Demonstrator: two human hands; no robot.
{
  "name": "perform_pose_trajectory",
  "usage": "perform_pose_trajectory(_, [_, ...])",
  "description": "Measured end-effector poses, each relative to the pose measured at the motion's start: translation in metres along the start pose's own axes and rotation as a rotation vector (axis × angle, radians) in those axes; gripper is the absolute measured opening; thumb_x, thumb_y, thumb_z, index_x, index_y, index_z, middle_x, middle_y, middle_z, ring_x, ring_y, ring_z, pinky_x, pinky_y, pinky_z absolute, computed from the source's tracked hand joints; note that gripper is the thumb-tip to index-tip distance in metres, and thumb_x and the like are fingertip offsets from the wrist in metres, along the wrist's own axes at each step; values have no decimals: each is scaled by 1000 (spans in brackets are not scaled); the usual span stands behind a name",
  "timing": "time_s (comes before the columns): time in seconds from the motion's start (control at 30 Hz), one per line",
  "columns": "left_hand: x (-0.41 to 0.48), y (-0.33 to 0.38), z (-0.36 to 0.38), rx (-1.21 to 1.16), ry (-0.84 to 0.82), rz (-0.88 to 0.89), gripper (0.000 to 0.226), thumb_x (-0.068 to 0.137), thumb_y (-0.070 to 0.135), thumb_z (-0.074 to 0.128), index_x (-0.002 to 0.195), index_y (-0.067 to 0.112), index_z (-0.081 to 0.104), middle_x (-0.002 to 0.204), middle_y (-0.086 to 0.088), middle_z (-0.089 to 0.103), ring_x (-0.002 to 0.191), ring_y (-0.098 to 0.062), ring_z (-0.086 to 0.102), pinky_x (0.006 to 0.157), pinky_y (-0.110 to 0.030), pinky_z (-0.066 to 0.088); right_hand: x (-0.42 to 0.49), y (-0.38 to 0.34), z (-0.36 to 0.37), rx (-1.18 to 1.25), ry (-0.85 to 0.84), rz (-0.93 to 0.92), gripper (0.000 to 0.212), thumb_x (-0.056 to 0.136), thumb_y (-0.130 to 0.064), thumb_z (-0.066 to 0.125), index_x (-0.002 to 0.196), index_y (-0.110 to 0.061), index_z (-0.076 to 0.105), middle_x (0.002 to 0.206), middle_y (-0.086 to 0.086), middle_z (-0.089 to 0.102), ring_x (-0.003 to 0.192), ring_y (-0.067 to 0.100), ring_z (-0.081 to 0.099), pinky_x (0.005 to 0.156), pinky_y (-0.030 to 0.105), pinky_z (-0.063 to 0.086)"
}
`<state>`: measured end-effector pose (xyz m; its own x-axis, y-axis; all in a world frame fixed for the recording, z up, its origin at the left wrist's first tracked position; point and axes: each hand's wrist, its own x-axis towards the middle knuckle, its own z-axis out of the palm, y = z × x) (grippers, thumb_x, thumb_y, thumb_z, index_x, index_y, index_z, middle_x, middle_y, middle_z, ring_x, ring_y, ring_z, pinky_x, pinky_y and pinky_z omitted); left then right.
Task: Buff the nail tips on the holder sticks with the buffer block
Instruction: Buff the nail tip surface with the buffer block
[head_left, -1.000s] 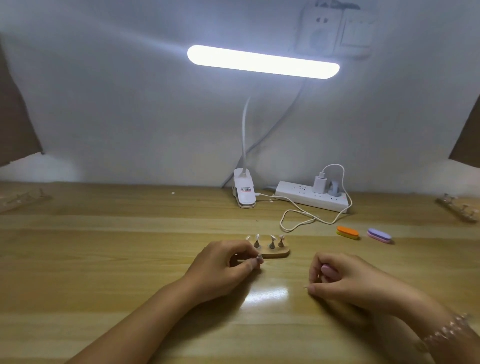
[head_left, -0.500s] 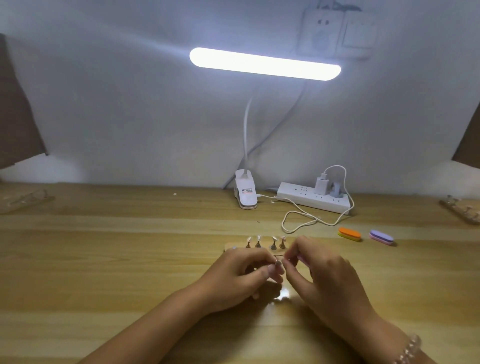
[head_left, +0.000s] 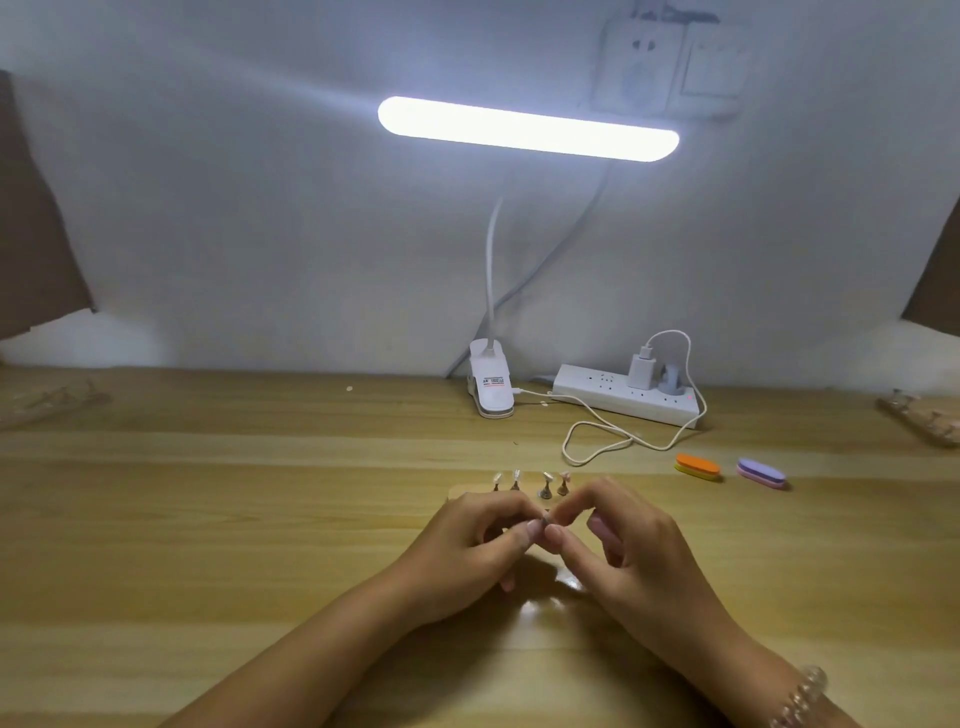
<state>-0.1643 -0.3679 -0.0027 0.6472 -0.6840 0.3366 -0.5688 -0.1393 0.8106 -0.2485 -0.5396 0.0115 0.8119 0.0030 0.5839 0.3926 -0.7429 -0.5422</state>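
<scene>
Head view: holder stick (head_left: 545, 517), pinched narrowly in left hand (head_left: 467, 543) grip, apparently points toward 3 o'clock; right hand (head_left: 626, 543) grip pinches that end.

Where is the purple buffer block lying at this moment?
In the head view the purple buffer block lies on the table, far right, just right of the orange buffer block and nearer than the power strip.
</scene>
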Motion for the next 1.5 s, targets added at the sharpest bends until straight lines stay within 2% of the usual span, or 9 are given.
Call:
perform_pose_trajectory(0.13, [1, 0, 0, 4, -6, 5, 16, 100, 11, 56, 103, 6, 71, 84, -2, 71, 52, -10, 58, 59, -19, 44, 1, -1, 1, 171, -39, 132, 9, 83, -14, 75, 84, -19, 67, 87, -11, 65, 84, 8, 63, 83, 8, 46])
perform_pose_trajectory(0.23, [1, 0, 0, -11, -7, -6, 14, 100, 8, 56, 101, 4, 70, 78, 15, 69, 51, -9, 57, 58, -18, 44, 1, -1, 2, 191, -44, 152, 9, 83, -15, 75, 88, -20, 70, 90, -13, 66, 96, 3, 63, 83, 7, 46])
perform_pose_trajectory(0.33, [1, 0, 0, -5, -31, -7, 15, 101, 7, 54, 101, 3, 68, 76, 25, 67, 51, -7, 55, 58, -16, 43, 1, 0, 2, 158, -42, 131, 9, 83, -18, 75, 89, -22, 70, 92, -13, 66, 97, 2, 63, 82, 8, 48])
perform_pose_trajectory(0.6, [1, 2, -3, -20, -80, -1, 19, 102, 6, 51, 105, 6, 70, 80, 25, 67, 54, -1, 54, 59, -14, 42, -2, 2, 5, -32, 7, -17, 11, 83, -18, 75, 92, -22, 70, 92, -13, 62, 91, 4, 62, 75, 11, 52])
perform_pose_trajectory(0.83, [-1, 0, -1, 10, -38, 2, 17, 100, 7, 54, 96, 10, 70, 72, 19, 63, 53, -10, 55, 60, -21, 42, -1, 2, 6, 139, -10, 109, 11, 81, -17, 77, 88, -24, 72, 92, -11, 64, 94, 4, 64, 78, 9, 49])
perform_pose_trajectory(0.93, [1, -1, 0, 5, -9, -15, 16, 100, 8, 55, 102, 7, 71, 76, 21, 66, 51, -10, 58, 60, -21, 44, 1, 3, 7, 173, 27, 151, 13, 81, -14, 77, 89, -23, 71, 91, -11, 65, 94, 3, 63, 76, 7, 46])
perform_pose_trajectory(1.23, [1, -2, 2, 30, -24, -44, 17, 99, 5, 51, 98, 9, 68, 73, -10, 65, 50, -6, 56, 59, -21, 42, -2, 7, 9, 35, 34, 40, 10, 80, -18, 79, 85, -21, 70, 85, -12, 61, 86, 7, 64, 72, 8, 49])
perform_pose_trajectory(1.37, [0, -3, 2, 15, -27, -37, 20, 99, 4, 51, 93, 14, 68, 69, -9, 60, 49, -7, 53, 56, -18, 40, -2, 10, 7, -41, 7, 10, 7, 82, -22, 77, 84, -21, 70, 85, -12, 60, 81, 9, 64, 69, 18, 55])
perform_pose_trajectory(1.5, [-1, -2, 3, 5, -25, -7, 22, 97, 9, 51, 89, 22, 67, 71, -27, 61, 48, -4, 50, 55, -16, 38, -1, 11, 6, -62, -6, 7, 7, 84, -26, 74, 83, -23, 69, 85, -13, 59, 79, 7, 62, 67, 27, 56])
